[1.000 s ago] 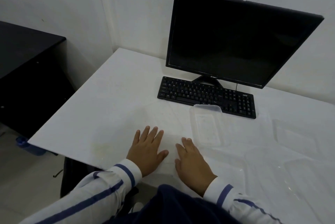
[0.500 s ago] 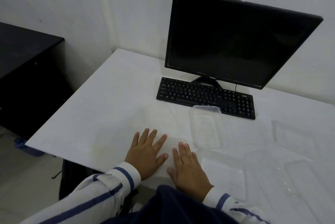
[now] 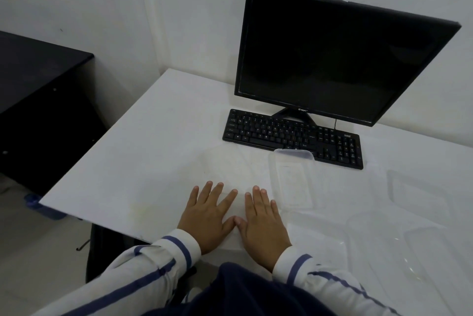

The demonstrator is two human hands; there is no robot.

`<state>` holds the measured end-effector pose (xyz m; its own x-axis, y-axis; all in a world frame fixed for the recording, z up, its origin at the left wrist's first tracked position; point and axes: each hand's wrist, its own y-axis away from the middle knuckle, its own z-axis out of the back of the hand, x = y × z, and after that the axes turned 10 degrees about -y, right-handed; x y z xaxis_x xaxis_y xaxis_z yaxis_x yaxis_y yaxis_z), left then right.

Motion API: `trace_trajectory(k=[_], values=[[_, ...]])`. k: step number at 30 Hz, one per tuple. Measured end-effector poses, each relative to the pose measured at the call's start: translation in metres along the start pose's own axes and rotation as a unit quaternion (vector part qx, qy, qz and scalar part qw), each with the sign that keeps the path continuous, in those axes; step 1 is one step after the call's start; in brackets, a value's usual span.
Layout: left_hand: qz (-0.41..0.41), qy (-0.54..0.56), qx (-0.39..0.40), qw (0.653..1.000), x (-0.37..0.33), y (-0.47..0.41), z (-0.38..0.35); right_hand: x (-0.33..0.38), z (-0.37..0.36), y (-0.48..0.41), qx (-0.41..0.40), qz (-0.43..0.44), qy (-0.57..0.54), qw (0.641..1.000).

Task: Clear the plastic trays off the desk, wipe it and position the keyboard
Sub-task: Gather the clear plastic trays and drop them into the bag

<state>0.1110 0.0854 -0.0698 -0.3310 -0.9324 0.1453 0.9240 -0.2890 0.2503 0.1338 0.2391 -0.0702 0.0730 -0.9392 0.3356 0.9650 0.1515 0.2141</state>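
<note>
I saw the white bench point(image 3: 153, 136) carrying the dark monitor point(image 3: 332, 60) at its far side, with the black keyboard point(image 3: 281, 134) just in front. Clear plastic trays point(image 3: 291, 182) lay nearer and to the right. My left hand point(image 3: 207, 218) and right hand point(image 3: 263, 221) lay flat at the near edge, fingers point(image 3: 206, 193) straight and spread, thumbs touching, holding nothing.

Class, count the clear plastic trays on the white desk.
5 at least: middle tray by the keyboard, left tray by the left hand, near tray beside the right hand, right tray further back, corner tray nearest; clear overlaps may hide more.
</note>
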Motion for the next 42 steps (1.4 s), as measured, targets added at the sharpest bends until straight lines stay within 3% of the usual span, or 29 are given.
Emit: trace_trajectory(k=[17, 25, 34, 39, 42], values=[[0.003, 0.008, 0.007, 1.0, 0.0, 0.002, 0.001, 0.002, -0.002, 0.0, -0.025, -0.024, 0.041, 0.999], [0.007, 0.006, -0.004, 1.0, 0.0, 0.0, -0.003, 0.004, 0.003, 0.0, 0.018, -0.047, 0.022, 0.998], [0.011, 0.018, -0.034, 0.999, -0.001, -0.001, -0.004, 0.009, 0.009, -0.001, 0.001, 0.056, -0.023, 0.998], [-0.002, 0.025, -0.059, 0.998, -0.002, -0.001, -0.002, 0.006, 0.007, -0.002, 0.0, 0.055, -0.011, 0.998], [-0.006, 0.016, -0.031, 0.999, -0.001, 0.001, 0.0, 0.007, 0.008, -0.004, -0.002, 0.06, -0.016, 0.998]])
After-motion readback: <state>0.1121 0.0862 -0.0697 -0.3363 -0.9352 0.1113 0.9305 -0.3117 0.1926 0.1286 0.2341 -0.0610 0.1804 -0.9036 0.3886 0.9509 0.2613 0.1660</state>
